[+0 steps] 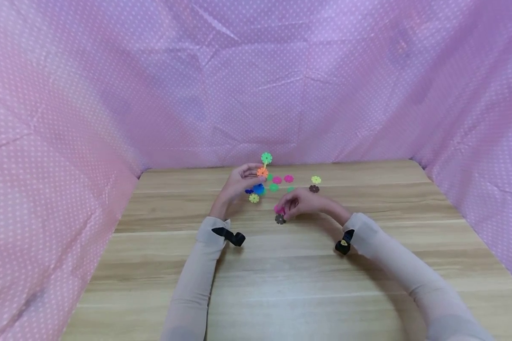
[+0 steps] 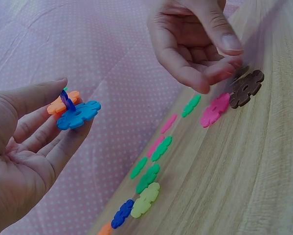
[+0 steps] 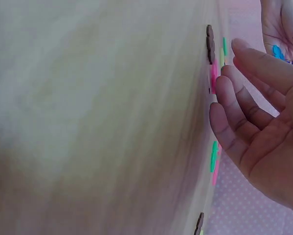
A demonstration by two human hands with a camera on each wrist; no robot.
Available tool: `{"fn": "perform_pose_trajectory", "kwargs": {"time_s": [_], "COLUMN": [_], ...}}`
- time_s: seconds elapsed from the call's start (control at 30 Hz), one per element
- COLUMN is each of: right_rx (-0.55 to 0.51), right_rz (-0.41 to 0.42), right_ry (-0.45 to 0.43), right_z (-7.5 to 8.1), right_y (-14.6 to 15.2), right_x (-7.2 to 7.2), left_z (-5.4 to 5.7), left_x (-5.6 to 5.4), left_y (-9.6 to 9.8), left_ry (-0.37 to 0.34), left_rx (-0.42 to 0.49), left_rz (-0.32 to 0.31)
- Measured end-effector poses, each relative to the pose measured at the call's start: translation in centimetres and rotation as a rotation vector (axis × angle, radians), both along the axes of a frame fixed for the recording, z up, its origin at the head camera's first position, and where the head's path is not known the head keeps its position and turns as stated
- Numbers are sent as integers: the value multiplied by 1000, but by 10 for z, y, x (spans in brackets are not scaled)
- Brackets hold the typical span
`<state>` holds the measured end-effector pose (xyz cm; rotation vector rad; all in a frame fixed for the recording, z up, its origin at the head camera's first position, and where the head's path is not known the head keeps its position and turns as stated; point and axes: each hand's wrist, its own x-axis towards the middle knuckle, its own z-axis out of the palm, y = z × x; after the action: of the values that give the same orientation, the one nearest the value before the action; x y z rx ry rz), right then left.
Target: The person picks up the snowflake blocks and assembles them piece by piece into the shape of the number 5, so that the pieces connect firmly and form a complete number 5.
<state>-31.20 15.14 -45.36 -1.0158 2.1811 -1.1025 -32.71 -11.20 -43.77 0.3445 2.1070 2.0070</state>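
Note:
My left hand [image 1: 238, 182] is raised above the far part of the table, pinching a chain of joined flower-shaped plastic discs. In the left wrist view the chain shows a light blue disc [image 2: 78, 116], a dark blue disc [image 2: 67, 101] and an orange disc [image 2: 53, 106]. From the head, a green disc [image 1: 266, 157] tops the chain. My right hand [image 1: 304, 201] hovers low over the table with its fingers loosely bent and nothing visible in them. Close to its fingertips lie a pink disc [image 2: 215, 110] and a brown disc [image 2: 247, 88].
Several loose discs lie on the wooden table [image 1: 281, 284], among them a yellow disc [image 1: 254, 198], a green disc [image 1: 274, 187] and a pink disc [image 1: 288, 178]. To the right are another yellow disc [image 1: 316, 179] and brown disc [image 1: 314, 188]. Pink dotted cloth [image 1: 256, 94] hangs behind.

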Motion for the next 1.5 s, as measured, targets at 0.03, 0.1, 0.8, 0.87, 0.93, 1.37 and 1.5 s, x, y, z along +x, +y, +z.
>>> {"fn": "perform_pose_trajectory", "kwargs": {"time_s": [0.03,0.1,0.8,0.87,0.93,1.37,1.5], "right_rx": [0,-4,57,67,76,38,2], "right_rz": [11,36,25,7,-15,-116,-186], "right_ry": [7,19,33,24,23,59,59], "right_z": [-2,-6,-11,-10,-8,0,6], "right_y": [-1,-1,-5,-5,-6,-7,-8], "right_x": [0,-1,2,2,2,-6,-10], "left_z": [0,-2,-8,-8,-8,-5,-4], "left_x": [0,0,0,0,0,-1,-1], "left_y": [0,-1,0,-1,-1,-2,-2], "left_ry": [-4,-8,-11,-13,-9,2,3], "left_rx": [0,-1,2,-6,-2,38,28], "left_rz": [0,1,5,5,6,5,11]}}
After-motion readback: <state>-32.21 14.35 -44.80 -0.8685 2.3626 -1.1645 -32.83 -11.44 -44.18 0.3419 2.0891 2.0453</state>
